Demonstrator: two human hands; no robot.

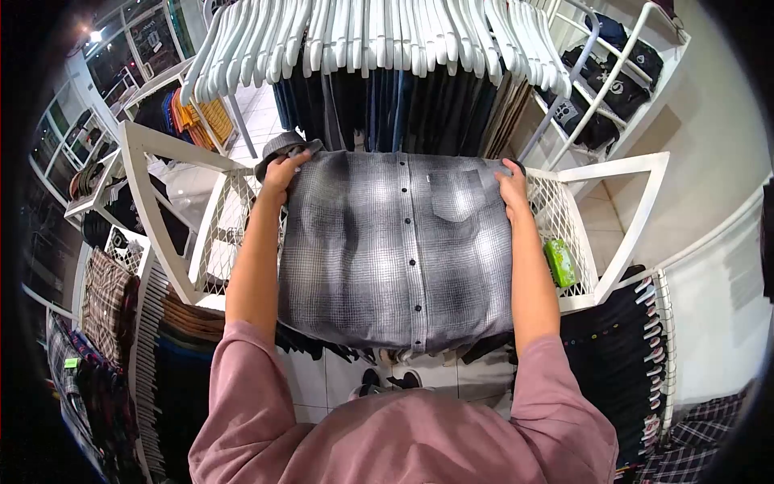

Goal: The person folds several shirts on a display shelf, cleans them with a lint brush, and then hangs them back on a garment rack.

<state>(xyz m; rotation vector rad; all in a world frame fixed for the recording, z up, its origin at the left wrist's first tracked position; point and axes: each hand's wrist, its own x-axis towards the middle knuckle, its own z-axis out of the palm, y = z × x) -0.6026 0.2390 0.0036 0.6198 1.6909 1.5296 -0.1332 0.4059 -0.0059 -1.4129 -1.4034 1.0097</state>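
A grey plaid shirt (371, 242) with dark buttons and a chest pocket lies spread over a white mesh rack. My left hand (284, 171) is closed on the shirt's upper left corner, where dark grey fabric is bunched. At the upper right corner, my right hand (513, 184) grips the shirt's edge, with the thumb on top. The fingers under the cloth are hidden. The button strip runs down the middle, between my two hands.
White hangers (363, 40) line the rack ahead, with dark trousers (387, 113) hanging beyond. A green packet (562, 262) sits on the white mesh shelf (580, 242) at right. Hanging clothes stand on both sides. Folded shirts (109, 294) lie at left.
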